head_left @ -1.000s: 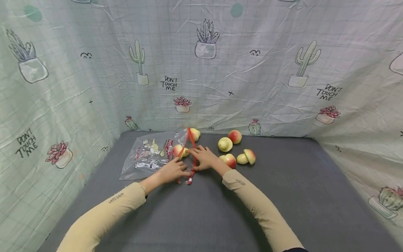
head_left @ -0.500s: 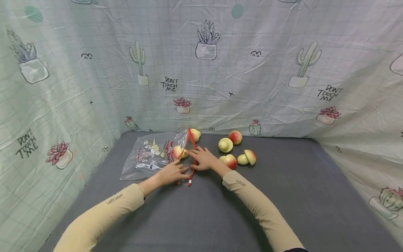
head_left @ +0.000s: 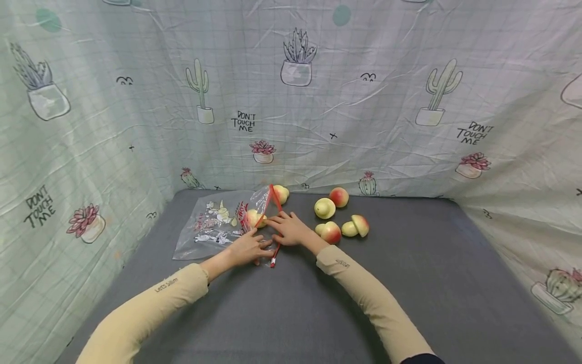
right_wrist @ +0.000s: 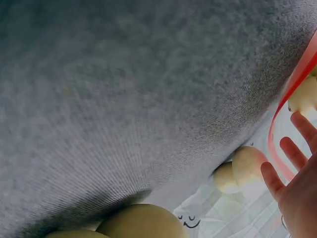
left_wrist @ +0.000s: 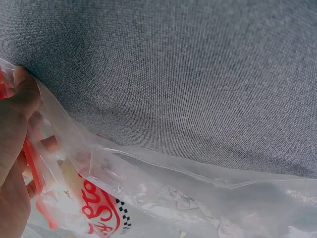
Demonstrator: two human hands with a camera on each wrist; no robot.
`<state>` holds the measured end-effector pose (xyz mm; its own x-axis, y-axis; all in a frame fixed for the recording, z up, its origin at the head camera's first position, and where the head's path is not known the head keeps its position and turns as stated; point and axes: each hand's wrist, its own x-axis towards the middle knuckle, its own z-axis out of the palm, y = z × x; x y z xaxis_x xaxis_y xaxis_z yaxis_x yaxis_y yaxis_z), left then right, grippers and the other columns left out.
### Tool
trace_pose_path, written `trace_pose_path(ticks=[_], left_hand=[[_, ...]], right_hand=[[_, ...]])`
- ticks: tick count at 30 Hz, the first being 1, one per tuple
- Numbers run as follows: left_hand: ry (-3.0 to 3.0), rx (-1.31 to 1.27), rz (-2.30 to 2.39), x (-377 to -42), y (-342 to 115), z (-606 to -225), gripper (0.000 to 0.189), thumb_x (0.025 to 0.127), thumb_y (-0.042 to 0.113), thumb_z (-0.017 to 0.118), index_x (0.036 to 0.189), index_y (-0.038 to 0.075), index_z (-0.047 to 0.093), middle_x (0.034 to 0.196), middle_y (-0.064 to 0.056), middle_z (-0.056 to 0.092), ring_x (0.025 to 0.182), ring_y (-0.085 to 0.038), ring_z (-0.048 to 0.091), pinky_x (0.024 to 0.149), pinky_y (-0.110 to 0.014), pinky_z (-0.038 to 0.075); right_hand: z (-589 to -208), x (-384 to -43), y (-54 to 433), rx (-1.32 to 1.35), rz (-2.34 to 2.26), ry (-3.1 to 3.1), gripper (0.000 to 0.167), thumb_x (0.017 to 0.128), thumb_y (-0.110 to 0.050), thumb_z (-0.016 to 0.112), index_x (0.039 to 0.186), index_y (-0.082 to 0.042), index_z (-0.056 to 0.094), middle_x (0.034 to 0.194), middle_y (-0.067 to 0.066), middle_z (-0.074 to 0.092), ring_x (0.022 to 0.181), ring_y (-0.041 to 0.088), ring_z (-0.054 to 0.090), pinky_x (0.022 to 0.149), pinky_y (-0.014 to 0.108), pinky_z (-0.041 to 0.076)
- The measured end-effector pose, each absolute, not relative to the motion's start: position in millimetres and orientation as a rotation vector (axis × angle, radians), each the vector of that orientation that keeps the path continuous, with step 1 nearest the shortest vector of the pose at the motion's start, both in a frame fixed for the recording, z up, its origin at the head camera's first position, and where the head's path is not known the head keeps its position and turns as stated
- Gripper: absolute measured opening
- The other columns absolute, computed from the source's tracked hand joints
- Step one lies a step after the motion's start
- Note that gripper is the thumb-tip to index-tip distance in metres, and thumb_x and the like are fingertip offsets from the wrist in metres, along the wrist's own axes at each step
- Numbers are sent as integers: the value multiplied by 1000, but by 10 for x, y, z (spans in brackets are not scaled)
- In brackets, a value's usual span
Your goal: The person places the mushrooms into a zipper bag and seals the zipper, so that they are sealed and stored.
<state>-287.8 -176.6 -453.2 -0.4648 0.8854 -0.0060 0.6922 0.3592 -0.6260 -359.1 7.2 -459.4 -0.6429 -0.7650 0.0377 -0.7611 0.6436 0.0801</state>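
Observation:
A clear plastic bag (head_left: pixel 188 240) with printed pictures and a red zip edge (head_left: pixel 276 199) lies flat at the left of the table, its mouth facing right. My left hand (head_left: pixel 247 248) pinches the near side of the mouth; in the left wrist view the thumb (left_wrist: pixel 26 91) lies over the film. A yellow-and-red mushroom-shaped piece (head_left: pixel 254 218) sits just inside the mouth. My right hand (head_left: pixel 291 230) reaches to it with extended fingertips touching or nearly touching it. In the right wrist view the fingers (right_wrist: pixel 292 151) are spread near the piece (right_wrist: pixel 304 96).
Another such piece (head_left: pixel 281 193) lies just behind the bag's mouth. Several more, among them a pale yellow one (head_left: pixel 325 208) and a red-capped one (head_left: pixel 359 225), lie right of my right hand. A patterned cloth (head_left: pixel 318 126) hangs behind the grey table (head_left: pixel 291 313).
My right hand has moved slightly left, and the piece at the mouth has shifted a little deeper into the bag. The left hand has barely moved.

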Motion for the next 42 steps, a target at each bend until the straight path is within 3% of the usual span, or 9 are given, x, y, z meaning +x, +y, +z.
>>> trace_pose_path(ticks=[7, 28, 35, 42], left_hand=[[-2292, -1390, 810, -2894, -1777, -4528, 49, 70, 49, 54, 118, 39, 49, 123, 7, 57, 100, -15, 57, 95, -43, 38], [-2301, -1354, 838, -2871, -1760, -4542, 49, 70, 50, 55, 117, 40, 47, 122, 8, 58, 97, -15, 58, 92, -42, 41], [-2245, -1352, 818, -2886, -1765, -4548, 50, 68, 50, 57, 116, 39, 49, 119, 10, 60, 91, -14, 58, 88, -42, 42], [-2312, -1373, 761, -2873, -1782, -4538, 52, 69, 49, 55, 119, 40, 50, 123, 8, 57, 93, -16, 58, 92, -44, 40]], right_hand=[[-4627, -3644, 24, 1265, -197, -2701, 53, 90, -36, 44, 140, -24, 29, 140, -5, 38, 120, 17, 36, 91, 43, 35], [-4644, -3657, -22, 1237, -335, -2677, 54, 91, -39, 42, 141, -24, 26, 142, -6, 35, 123, 18, 36, 95, 46, 34], [-4624, -3633, 1, 1239, -279, -2676, 53, 91, -37, 44, 140, -23, 30, 141, -6, 38, 121, 18, 37, 94, 46, 35], [-4608, -3613, 59, 1252, -209, -2655, 50, 89, -34, 49, 136, -23, 36, 138, -4, 41, 119, 18, 38, 89, 43, 36]])
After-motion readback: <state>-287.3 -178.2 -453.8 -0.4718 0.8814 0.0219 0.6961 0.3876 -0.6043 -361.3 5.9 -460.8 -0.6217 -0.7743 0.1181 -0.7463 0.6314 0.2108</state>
